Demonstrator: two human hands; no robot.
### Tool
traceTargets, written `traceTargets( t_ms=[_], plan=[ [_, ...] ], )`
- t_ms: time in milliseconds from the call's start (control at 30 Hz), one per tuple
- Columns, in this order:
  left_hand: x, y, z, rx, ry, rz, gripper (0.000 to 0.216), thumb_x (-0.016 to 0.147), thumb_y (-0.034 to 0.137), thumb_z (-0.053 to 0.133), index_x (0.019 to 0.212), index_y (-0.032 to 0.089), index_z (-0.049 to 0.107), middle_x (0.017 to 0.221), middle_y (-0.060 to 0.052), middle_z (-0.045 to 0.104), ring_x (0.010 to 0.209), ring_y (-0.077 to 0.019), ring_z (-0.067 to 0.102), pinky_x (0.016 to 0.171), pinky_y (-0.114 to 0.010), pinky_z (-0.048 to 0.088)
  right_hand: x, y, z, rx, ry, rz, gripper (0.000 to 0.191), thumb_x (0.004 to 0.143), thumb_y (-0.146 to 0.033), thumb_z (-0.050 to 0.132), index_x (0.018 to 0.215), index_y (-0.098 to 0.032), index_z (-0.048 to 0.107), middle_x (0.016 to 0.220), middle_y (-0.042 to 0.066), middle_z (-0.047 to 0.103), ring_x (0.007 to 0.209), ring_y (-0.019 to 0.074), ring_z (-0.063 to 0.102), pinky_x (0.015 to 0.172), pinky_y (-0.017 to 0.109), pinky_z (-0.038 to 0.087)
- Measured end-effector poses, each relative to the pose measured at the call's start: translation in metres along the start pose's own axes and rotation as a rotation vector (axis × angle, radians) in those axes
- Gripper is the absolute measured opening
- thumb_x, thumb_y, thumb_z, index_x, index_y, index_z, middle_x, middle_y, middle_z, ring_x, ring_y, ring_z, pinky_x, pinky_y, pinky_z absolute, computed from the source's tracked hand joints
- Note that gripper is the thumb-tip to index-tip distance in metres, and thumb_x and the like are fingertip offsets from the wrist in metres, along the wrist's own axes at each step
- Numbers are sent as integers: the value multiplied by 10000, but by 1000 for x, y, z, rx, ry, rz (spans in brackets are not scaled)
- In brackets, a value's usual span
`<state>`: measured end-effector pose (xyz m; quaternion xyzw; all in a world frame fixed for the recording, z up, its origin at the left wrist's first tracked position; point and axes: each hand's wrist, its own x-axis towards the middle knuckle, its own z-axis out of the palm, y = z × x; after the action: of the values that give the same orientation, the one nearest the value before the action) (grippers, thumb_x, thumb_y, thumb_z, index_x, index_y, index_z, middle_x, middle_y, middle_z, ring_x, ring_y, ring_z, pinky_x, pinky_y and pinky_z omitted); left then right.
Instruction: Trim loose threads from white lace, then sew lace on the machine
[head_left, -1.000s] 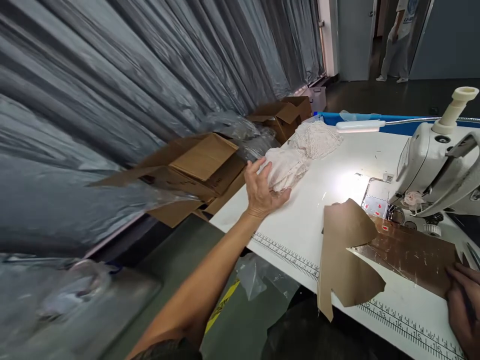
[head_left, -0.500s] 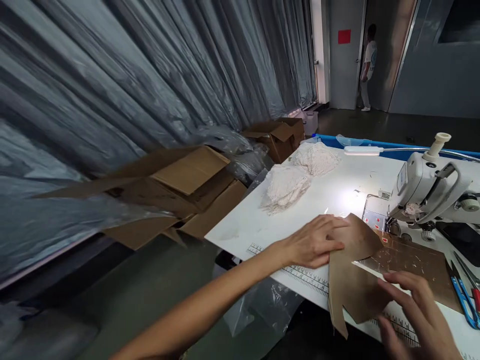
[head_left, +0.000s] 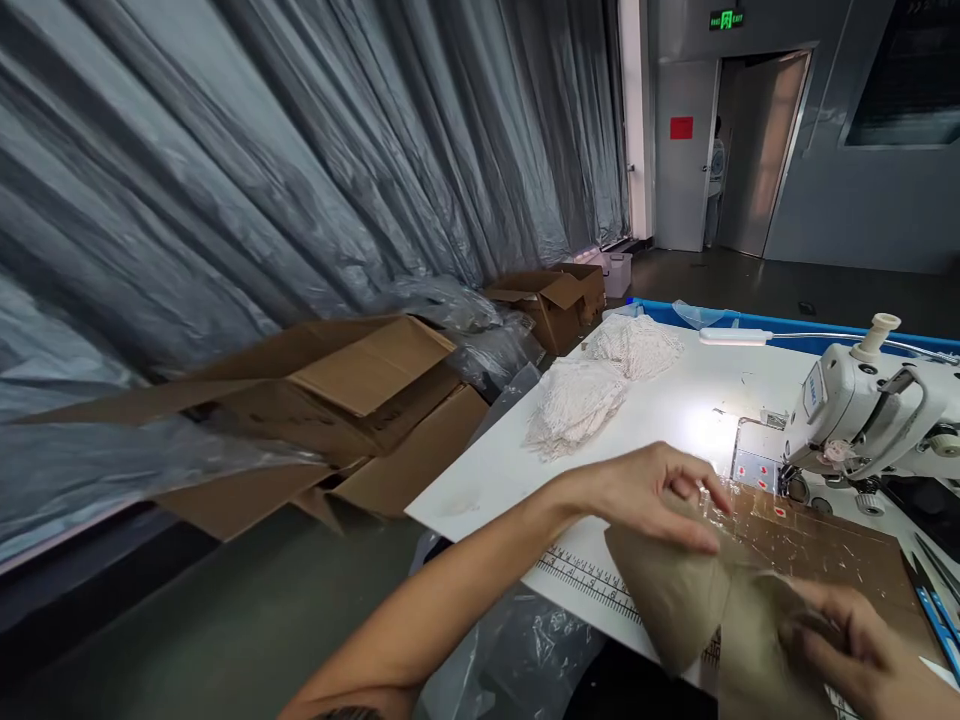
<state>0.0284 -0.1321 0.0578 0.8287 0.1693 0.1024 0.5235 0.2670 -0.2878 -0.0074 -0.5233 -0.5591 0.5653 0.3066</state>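
Note:
A brown, thin fabric piece (head_left: 671, 590), blurred by motion, is lifted and folding over the front edge of the white table. My left hand (head_left: 652, 495) is over its upper part, fingers curved and thumb apart, with a gap between them. At the right end of the fabric, my right hand (head_left: 855, 630) has its fingers closed on it, smeared by movement. Behind both hands stands a white sewing machine (head_left: 855, 410), its foot above a metal plate. A brown board (head_left: 840, 545) with thread bits lies in front of the machine.
Two piles of white lacy pieces (head_left: 577, 405) rest on the white table (head_left: 487, 480). Blue-handled snips (head_left: 937, 620) lie at the right. Open cardboard boxes (head_left: 367, 380) and plastic bags stand left of the table. A person (head_left: 715, 180) is partly visible in the far doorway.
The brown fabric has been raised off the table and turned. My left hand has lifted from lying flat on it, and my right hand has closed on it. The view tilted upward.

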Motion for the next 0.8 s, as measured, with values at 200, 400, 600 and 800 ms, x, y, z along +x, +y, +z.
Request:
traceTargets(
  t_ms=[200, 400, 600, 800],
  plan=[
    [28, -49, -17, 73, 205, -43, 501, 768, 398, 728, 1198, 189, 576, 990, -64, 711, 835, -193, 683, 652, -277, 515, 41, -9, -10, 154, 141, -84, 355, 863, -487, 595, 1042, -202, 707, 679, 34, 686, 584, 201, 627, 618, 347, 556],
    [61, -87, -18, 638, 338, -219, 608, 677, 484, 787, 1167, 176, 603, 992, -79, 699, 894, -260, 663, 673, -321, 518, 42, -2, -19, -614, 365, -307, 273, 887, -400, 523, 734, -209, 644, 520, -8, 571, 440, 140, 480, 441, 254, 371],
    [70, -95, 3, 939, 660, 64, 358, 835, 384, 693, 1093, 153, 602, 1158, -121, 626, 967, -233, 616, 787, -372, 521, 35, 13, -35, -788, 616, -537, 253, 912, -334, 552, 718, -196, 639, 516, -9, 562, 446, 123, 489, 470, 258, 369],
    [68, -79, 40, 908, 420, 283, 388, 949, 496, 498, 1067, 147, 617, 1165, -117, 653, 1056, -244, 606, 861, -395, 504, 39, 15, -36, -837, 548, -512, 225, 920, -292, 518, 776, -196, 663, 592, 9, 635, 502, 133, 554, 508, 270, 426]
  ],
)
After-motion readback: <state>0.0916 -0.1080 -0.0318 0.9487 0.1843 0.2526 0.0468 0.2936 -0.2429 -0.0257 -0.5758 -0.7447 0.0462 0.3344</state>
